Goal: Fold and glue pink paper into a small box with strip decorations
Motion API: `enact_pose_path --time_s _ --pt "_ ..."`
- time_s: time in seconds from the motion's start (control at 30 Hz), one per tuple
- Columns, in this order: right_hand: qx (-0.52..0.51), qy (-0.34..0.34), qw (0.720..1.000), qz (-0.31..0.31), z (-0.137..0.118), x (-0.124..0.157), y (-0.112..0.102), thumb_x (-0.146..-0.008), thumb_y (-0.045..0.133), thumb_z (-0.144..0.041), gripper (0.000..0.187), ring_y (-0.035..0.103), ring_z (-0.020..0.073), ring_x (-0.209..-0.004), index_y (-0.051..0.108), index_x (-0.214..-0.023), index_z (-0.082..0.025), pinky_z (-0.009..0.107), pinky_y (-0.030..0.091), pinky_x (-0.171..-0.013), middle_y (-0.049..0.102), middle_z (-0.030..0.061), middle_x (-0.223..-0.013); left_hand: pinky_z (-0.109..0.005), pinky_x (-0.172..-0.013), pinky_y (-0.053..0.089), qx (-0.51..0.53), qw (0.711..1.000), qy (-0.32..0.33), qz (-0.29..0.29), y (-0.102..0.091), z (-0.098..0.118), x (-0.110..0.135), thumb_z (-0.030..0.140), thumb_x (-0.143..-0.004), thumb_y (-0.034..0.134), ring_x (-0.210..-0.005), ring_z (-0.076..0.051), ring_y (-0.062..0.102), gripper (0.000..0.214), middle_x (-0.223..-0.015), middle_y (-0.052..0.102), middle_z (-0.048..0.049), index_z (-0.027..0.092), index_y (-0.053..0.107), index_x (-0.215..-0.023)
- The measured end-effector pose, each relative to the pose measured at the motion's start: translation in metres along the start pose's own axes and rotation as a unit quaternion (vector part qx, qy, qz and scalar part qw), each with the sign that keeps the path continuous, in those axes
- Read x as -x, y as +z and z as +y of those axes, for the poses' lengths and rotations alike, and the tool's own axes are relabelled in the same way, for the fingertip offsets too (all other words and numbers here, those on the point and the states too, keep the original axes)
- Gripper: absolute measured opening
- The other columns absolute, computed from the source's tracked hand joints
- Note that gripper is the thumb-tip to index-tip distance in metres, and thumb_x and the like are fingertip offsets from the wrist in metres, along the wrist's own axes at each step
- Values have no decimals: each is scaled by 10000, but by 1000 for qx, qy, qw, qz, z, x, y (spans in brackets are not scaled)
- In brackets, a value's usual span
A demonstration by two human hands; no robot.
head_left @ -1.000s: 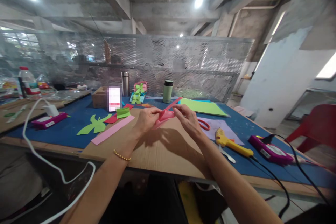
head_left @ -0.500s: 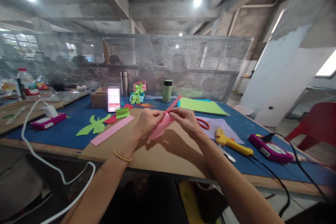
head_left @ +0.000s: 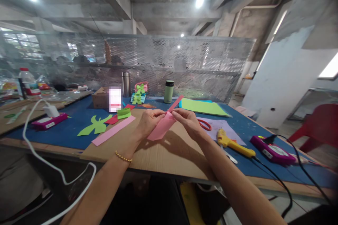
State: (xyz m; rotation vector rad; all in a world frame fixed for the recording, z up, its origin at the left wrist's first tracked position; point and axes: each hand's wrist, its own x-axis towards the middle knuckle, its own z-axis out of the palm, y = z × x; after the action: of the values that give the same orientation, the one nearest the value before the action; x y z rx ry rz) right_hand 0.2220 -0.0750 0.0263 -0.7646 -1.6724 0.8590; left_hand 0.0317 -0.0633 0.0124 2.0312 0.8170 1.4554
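Observation:
A folded pink paper strip (head_left: 162, 128) is pinched between my two hands above the cardboard sheet (head_left: 158, 158). One end slants up and away past my fingers; a wider part hangs down toward me. My left hand (head_left: 150, 123), closed, grips it near the fold. My right hand (head_left: 187, 121) pinches the same fold from the other side, thumb and forefinger together. Left of my left hand lies a flat pink strip (head_left: 113, 132). Beyond it are a green paper cutout (head_left: 95, 126), red paper (head_left: 111, 119) and a small green folded paper (head_left: 124, 113).
At the right lie red-handled scissors (head_left: 205, 124), purple paper (head_left: 221, 128), a yellow glue gun (head_left: 235, 143) and a purple power strip (head_left: 271, 150) with a black cable. Behind stand a green tumbler (head_left: 168, 92), steel flask (head_left: 126, 84), cardboard box (head_left: 100, 98) and green sheets (head_left: 202, 107).
The hanging part of the pink strip has turned to show more of its flat face. Both hands keep their pinch in nearly the same place.

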Motion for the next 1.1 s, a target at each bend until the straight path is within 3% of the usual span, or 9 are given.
enact_pose_path --time_s 0.27,0.47,0.67,0.83,0.97,1.1 --pt "-38 30 998 -27 0 2 -3 -770 740 -387 252 607 165 -793 757 -904 -174 304 444 -776 725 29 -850 -309 -788 466 -118 989 93 11 -2 -2 -1 275 -899 610 -812 -202 696 210 -934 796 -53 199 796 -960" --pt "-7 29 999 -24 3 -1 0 -731 758 -364 239 615 162 -777 745 -864 -165 309 461 -753 726 38 -847 -321 -844 482 -107 990 93 4 -1 -6 -1 259 -889 606 -876 -219 719 210 -973 793 -65 190 797 -939" --pt "37 1 999 -9 10 -1 -3 -722 778 -359 302 633 180 -802 737 -957 -173 322 492 -737 722 51 -891 -291 -832 511 -52 995 81 -40 0 -3 -2 253 -882 594 -916 -210 723 227 -1006 788 -66 191 796 -965" --pt "23 -20 1000 3 -2 -1 -7 -727 783 -396 329 633 181 -835 729 -967 -177 314 492 -749 718 52 -915 -274 -761 520 -14 997 47 -54 -1 -3 -1 284 -868 598 -860 -210 714 248 -934 791 -59 178 799 -968" --pt "50 -54 994 84 -18 3 -28 -791 718 -434 314 622 158 -798 724 -981 -184 297 490 -729 713 47 -898 -281 -737 524 27 999 6 -29 -3 -8 0 321 -837 626 -814 -210 704 251 -908 791 -58 177 804 -939" --pt "133 -70 971 184 -29 18 -75 -822 663 -418 287 627 152 -726 718 -962 -174 292 502 -679 705 45 -826 -277 -734 523 66 997 -20 -25 -4 -14 2 367 -819 663 -843 -216 697 268 -931 787 -62 178 805 -947"
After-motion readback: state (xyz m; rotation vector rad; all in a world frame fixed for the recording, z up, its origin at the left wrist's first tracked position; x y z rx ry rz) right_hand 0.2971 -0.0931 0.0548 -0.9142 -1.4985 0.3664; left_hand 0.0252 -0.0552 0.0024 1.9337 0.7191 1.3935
